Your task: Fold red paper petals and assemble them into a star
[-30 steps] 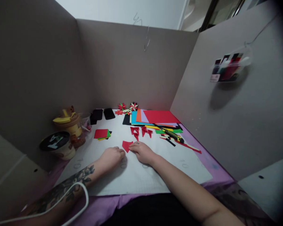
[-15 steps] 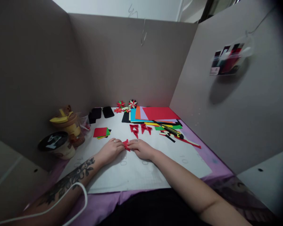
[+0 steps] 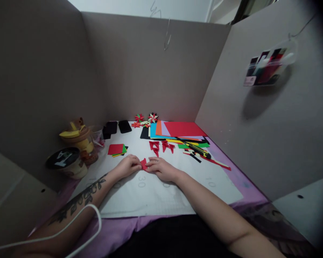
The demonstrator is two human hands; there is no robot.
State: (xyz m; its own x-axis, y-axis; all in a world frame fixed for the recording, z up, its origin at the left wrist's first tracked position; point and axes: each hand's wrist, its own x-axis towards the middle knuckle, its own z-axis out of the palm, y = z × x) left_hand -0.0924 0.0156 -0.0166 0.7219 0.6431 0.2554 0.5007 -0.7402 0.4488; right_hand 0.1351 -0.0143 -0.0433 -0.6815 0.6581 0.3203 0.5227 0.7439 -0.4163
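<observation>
- while both hands work near its middle, the counter (image 3: 247,190) shows purple cloth along its right and near edges.
- the white sheet (image 3: 156,200) gives a flat backing; creasing against it should keep folds crisp.
- the large coloured sheets (image 3: 183,129) lie towards the far right corner.
- the right hand (image 3: 164,169) has its grip pinching the red paper's right side.
- the left hand (image 3: 128,166) pinches the left side, fingers bunched; light, even pressure would avoid skewing it.
- the cutter (image 3: 200,150) lies towards the right edge, well apart from the fingers.
- the small squares (image 3: 115,149) sit stacked towards the left edge.
- the red paper (image 3: 144,164) is between the fingertips, near the counter's middle; edges are best matched before the crease is pressed hard.
</observation>
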